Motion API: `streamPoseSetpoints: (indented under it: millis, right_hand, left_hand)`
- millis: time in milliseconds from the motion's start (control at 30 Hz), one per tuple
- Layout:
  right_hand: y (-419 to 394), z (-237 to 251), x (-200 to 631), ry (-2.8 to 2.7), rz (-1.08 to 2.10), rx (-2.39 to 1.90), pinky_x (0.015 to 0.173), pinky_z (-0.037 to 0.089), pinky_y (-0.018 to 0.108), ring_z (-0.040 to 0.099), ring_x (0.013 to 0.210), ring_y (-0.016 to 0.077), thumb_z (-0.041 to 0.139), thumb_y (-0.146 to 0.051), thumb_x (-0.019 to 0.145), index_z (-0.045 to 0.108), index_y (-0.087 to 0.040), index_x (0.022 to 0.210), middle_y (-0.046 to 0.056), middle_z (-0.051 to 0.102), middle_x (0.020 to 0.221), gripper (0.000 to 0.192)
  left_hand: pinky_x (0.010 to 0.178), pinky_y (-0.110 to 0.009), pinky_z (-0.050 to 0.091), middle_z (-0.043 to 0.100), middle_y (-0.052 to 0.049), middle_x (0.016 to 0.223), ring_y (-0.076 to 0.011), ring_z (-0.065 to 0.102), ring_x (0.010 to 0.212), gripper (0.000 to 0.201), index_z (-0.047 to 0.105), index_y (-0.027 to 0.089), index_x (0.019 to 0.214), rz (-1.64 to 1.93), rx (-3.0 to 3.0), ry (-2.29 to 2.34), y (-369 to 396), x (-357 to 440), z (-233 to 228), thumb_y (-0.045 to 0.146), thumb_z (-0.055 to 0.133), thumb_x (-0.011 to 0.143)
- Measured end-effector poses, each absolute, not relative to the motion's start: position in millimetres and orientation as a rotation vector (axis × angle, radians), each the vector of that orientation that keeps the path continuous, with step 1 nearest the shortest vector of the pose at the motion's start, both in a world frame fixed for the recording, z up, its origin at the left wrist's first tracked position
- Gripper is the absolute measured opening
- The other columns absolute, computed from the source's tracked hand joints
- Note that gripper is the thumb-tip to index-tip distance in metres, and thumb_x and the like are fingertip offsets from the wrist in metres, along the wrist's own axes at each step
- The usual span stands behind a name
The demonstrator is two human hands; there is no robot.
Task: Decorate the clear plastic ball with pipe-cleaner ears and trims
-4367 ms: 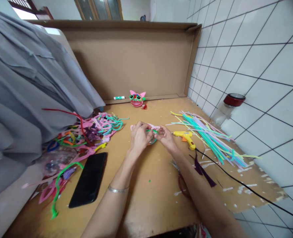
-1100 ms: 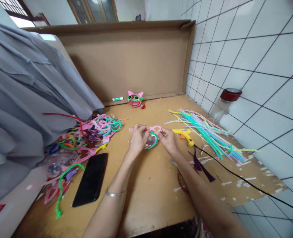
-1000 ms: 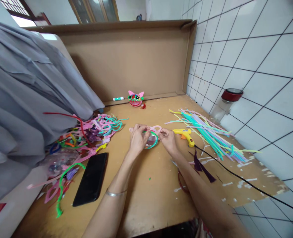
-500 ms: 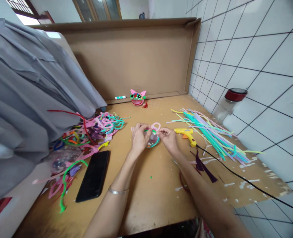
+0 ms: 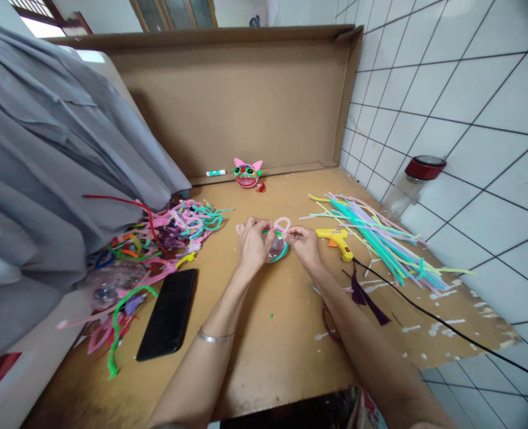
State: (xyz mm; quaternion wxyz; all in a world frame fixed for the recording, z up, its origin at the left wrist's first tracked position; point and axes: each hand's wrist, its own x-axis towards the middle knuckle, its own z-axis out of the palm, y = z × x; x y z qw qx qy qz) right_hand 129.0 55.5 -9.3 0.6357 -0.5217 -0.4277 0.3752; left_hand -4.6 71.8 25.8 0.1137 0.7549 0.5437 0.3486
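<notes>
left hand (image 5: 252, 244) and right hand (image 5: 303, 245) both pinch a small round craft piece (image 5: 276, 247) above the worktop (image 5: 268, 333), beside a glue gun (image 5: 335, 239).

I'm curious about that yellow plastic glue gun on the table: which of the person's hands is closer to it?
Right. The right hand lies just beside the yellow plastic glue gun; the left hand is farther off, beyond the right.

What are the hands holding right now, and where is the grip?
Both hold a small round piece: left hand on its left rim, right hand pinching the pink loop on top.
</notes>
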Motion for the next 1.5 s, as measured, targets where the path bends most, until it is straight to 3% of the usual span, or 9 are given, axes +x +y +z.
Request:
streamPoseSetpoints:
  millis: [500,733,1033,1167,1500]
  right_hand:
    - [47,-9,133,-0.975,0.85,-1.236,0.049,0.034,0.024,0.04,0.049,0.0105,0.059,-0.039,0.055,0.057,-0.02,0.052,-0.004,0.049,0.049,0.019]
    - [48,-9,132,-0.961,0.838,-1.223,0.049,0.034,0.023,0.041,0.048,0.0103,0.06,-0.039,0.056,0.057,-0.02,0.053,-0.003,0.051,0.049,0.019]
    - [44,-6,131,-1.11,0.693,-1.289,0.05,0.035,0.023,0.045,0.05,0.0115,0.055,-0.036,0.065,0.055,-0.02,0.055,-0.003,0.052,0.05,0.019]
    - [42,-9,132,-1.177,0.655,-1.297,0.049,0.033,0.023,0.042,0.049,0.0106,0.054,-0.042,0.072,0.05,-0.021,0.053,-0.004,0.045,0.049,0.028]
    - [45,-20,131,-1.153,0.689,-1.308,0.05,0.039,0.022,0.048,0.052,0.0118,0.055,-0.043,0.074,0.05,-0.021,0.055,-0.004,0.048,0.05,0.029]
  left_hand:
    - [0.095,-0.043,0.035,0.063,-0.006,0.099,-0.0243,0.053,0.097,0.014,0.07,0.023,0.085,1.009,2.226,1.613,65,5,29,0.029,0.057,0.085]
    - [0.097,-0.044,0.036,0.064,-0.008,0.102,-0.0246,0.053,0.098,0.022,0.071,0.023,0.094,0.947,2.351,1.582,65,2,30,0.03,0.051,0.09]
    - [0.085,-0.043,0.04,0.064,-0.011,0.103,-0.0287,0.052,0.097,0.031,0.071,0.024,0.093,0.783,2.429,1.682,55,3,47,0.036,0.043,0.094]
    - [0.091,-0.045,0.039,0.064,-0.009,0.1,-0.0274,0.051,0.097,0.029,0.072,0.024,0.09,0.813,2.446,1.655,57,5,45,0.035,0.046,0.093]
    - [0.104,-0.048,0.035,0.064,-0.009,0.098,-0.0246,0.051,0.098,0.026,0.073,0.022,0.082,0.894,2.391,1.559,65,11,34,0.028,0.049,0.09]
